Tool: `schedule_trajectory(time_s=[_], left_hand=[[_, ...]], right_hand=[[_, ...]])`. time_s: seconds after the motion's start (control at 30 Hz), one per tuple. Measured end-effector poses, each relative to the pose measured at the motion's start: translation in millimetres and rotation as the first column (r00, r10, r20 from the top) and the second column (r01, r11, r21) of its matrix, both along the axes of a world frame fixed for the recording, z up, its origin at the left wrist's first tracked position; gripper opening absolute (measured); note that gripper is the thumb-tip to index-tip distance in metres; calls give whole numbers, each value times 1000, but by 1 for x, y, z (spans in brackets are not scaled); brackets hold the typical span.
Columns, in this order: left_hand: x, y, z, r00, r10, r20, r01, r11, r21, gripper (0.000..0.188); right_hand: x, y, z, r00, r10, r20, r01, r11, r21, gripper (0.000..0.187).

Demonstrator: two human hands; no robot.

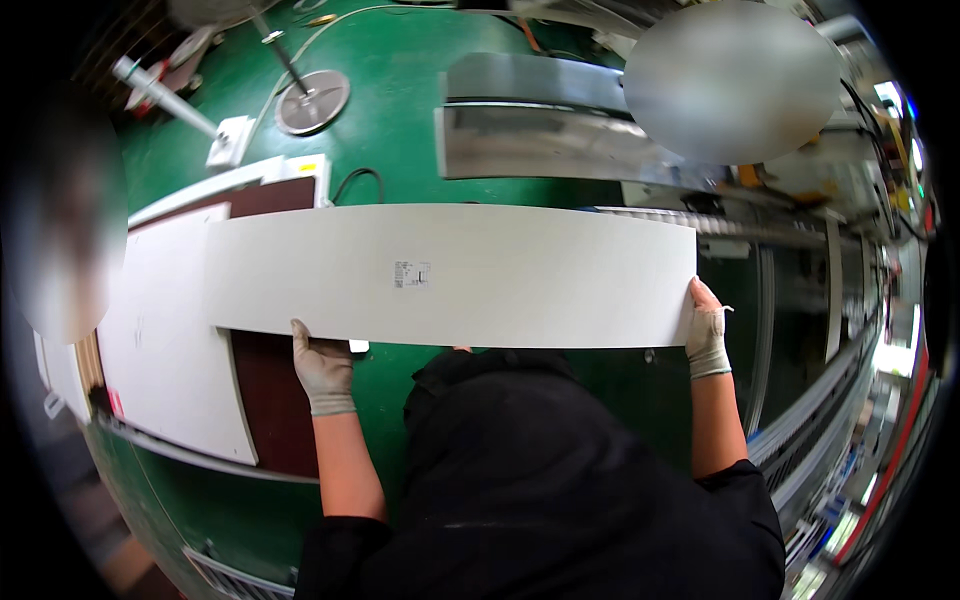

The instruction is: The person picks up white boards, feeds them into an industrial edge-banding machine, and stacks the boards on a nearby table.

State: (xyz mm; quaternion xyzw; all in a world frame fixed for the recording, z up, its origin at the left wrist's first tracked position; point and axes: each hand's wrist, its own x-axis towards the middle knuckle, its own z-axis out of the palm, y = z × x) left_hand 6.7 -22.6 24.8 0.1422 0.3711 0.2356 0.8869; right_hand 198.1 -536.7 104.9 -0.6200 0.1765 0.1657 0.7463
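A long white panel (520,280) with a small printed label (411,274) on its face stretches across in front of me. My left hand (323,370), in a pale glove with bare upper arm showing, grips the panel's near edge left of its middle, thumb on top. At the right end, my right hand (707,330) wears a similar glove and holds the short edge. The fingers under the panel are hidden. The panel's left end lies over or just above another white panel (175,340); I cannot tell whether they touch.
Beneath the left panel is a dark red-brown board (272,400) on a support. A round metal stand base (312,102) sits on the green floor (400,120). Metal machinery (540,140) stands ahead, and a metal conveyor frame (815,400) runs along the right.
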Motion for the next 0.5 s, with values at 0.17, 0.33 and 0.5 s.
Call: schedule_trajectory(time_s=[0.17,0.33,0.5], left_hand=[[42,-41,15,954,-259,149,270,961,-61,44],[100,-76,34,758,-613,222,632,774,-24,44],[145,-136,29,559,-796,230,823,567,-37,42]], right_hand=[[-53,-66,10,953,-293,74,300,947,-115,45],[-143,-137,-30,802,-585,116,595,772,-222,56],[-250,-169,-58,615,-780,115,743,525,-414,62]])
